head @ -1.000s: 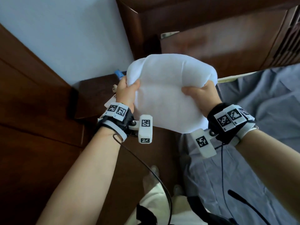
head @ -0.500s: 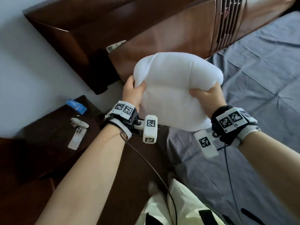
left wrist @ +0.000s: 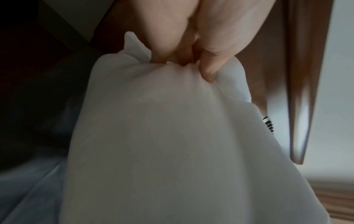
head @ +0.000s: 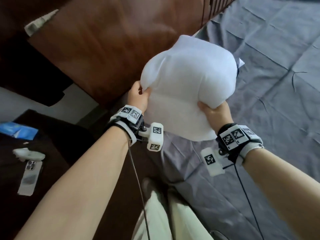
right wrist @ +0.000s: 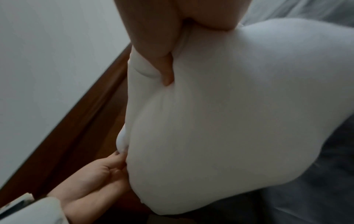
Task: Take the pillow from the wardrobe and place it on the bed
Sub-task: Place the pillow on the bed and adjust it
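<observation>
A plump white pillow (head: pixel 188 87) hangs in the air over the near corner of the bed (head: pixel 270 80), which wears a wrinkled grey-blue sheet. My left hand (head: pixel 139 96) pinches the pillow's left edge, thumb on top. My right hand (head: pixel 213 112) grips its lower right edge with the fabric bunched under the thumb. In the left wrist view the fingers (left wrist: pixel 210 71) dig into the pillow (left wrist: pixel 172 144). In the right wrist view the thumb (right wrist: pixel 166 71) presses into the pillow (right wrist: pixel 239 113), and my left hand (right wrist: pixel 103 171) holds its far side.
A brown wooden headboard (head: pixel 112 42) rises just behind the pillow. At the left stands a dark nightstand (head: pixel 57 144) with a phone (head: pixel 30 177), a white object (head: pixel 28 153) and a blue packet (head: pixel 19 130). My light trousers (head: pixel 166 213) are at the bottom.
The view has swung right from the wardrobe side toward the bed. Both hands have carried the pillow right and forward, so it now hangs over the sheet beside the headboard.
</observation>
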`<state>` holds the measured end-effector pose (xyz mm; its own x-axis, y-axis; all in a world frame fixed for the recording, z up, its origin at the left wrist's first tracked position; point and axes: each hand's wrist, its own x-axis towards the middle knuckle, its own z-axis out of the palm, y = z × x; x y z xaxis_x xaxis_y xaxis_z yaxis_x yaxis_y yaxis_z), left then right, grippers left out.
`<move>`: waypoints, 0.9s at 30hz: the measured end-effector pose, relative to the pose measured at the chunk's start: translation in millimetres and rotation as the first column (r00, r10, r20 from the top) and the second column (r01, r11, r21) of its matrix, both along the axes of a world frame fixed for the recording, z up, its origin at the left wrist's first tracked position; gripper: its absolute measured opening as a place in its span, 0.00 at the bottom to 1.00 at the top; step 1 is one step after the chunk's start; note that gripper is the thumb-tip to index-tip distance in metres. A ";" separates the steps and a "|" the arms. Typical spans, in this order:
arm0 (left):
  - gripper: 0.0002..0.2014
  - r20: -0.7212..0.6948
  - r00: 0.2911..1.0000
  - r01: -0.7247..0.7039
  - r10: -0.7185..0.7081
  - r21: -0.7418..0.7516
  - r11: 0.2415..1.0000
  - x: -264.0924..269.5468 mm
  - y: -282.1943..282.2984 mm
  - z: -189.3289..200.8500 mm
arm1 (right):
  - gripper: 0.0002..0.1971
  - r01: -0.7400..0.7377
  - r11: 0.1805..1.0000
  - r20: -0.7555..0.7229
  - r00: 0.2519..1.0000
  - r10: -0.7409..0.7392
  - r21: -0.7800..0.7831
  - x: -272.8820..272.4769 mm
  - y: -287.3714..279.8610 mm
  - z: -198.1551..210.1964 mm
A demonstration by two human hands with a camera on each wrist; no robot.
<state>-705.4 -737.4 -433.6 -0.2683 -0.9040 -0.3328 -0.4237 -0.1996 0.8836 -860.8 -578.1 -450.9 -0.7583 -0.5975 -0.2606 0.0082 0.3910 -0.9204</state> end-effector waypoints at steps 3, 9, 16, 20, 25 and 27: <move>0.12 0.105 0.993 0.053 -0.054 0.012 0.999 -2.3 -16.0 -51.5 | 0.31 -0.038 0.995 0.059 0.998 0.032 0.095 0.3 1.0 -54.0; 0.12 0.311 0.945 0.084 -0.101 0.069 0.994 20.4 -62.3 -125.1 | 0.06 -0.316 0.923 0.385 0.897 0.216 0.219 30.6 -4.3 -112.8; 0.08 0.464 0.845 0.203 -0.266 0.183 0.962 46.4 -105.8 -149.8 | 0.39 -0.282 0.885 0.783 0.608 -0.134 0.371 22.9 -15.8 -128.1; 0.04 0.471 0.816 0.257 -0.333 0.221 0.941 42.1 -114.9 -158.1 | 0.41 0.002 0.919 0.793 0.505 -0.342 0.395 5.0 -25.1 -136.3; 0.21 0.485 0.821 0.155 -0.300 0.316 0.936 29.5 -119.3 -168.0 | 0.56 0.026 0.870 0.739 0.515 -0.434 0.493 -0.4 -52.1 -139.9; 0.31 0.449 0.849 0.122 -0.279 0.347 0.930 23.6 -117.9 -171.9 | 0.50 0.089 0.883 0.734 0.521 -0.436 0.461 1.0 -58.9 -148.3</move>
